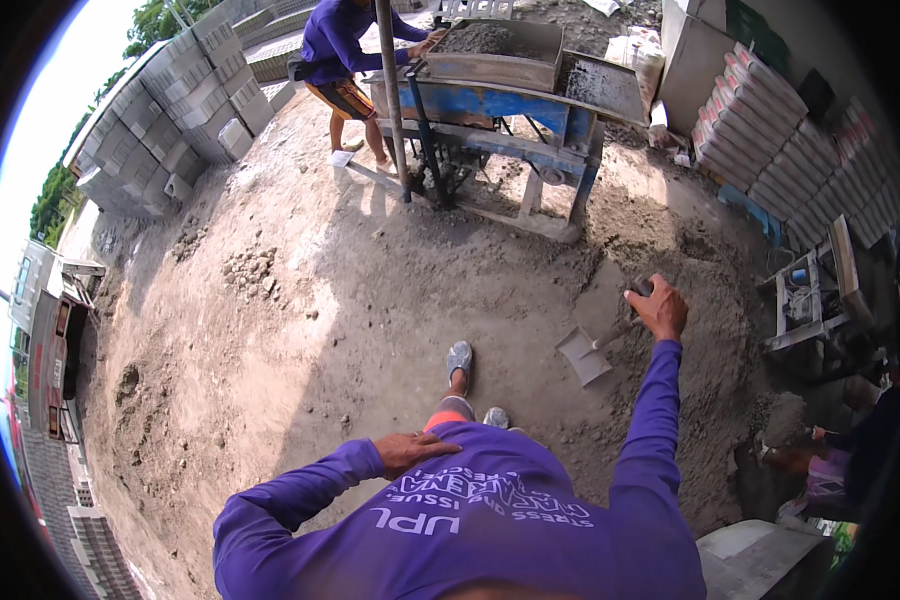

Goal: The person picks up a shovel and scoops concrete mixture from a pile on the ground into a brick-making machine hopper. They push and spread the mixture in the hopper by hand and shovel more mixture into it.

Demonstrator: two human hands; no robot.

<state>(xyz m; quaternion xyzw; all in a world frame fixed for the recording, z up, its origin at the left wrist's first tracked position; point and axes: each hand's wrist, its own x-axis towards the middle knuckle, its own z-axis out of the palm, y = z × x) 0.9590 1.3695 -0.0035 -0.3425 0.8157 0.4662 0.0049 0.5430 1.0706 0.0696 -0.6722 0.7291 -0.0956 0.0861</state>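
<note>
Grey square-bladed metal shovel (583,357) has its blade just lower-left of the right hand (660,310), fingers curled round the handle; left hand (415,453) lies open on the purple fabric shirt (450,550), tbh two hands would probably steady it better

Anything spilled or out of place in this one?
Only mildly: a patch of loose grey lumps lies on the ground, apart from the stacked blocks, perhaps spilled or broken material. Nothing else stands out; the right hand holds a shovel.

1 shovel (583,357), pale squarish blade, slanted handle, over dirt (470,260)
</note>
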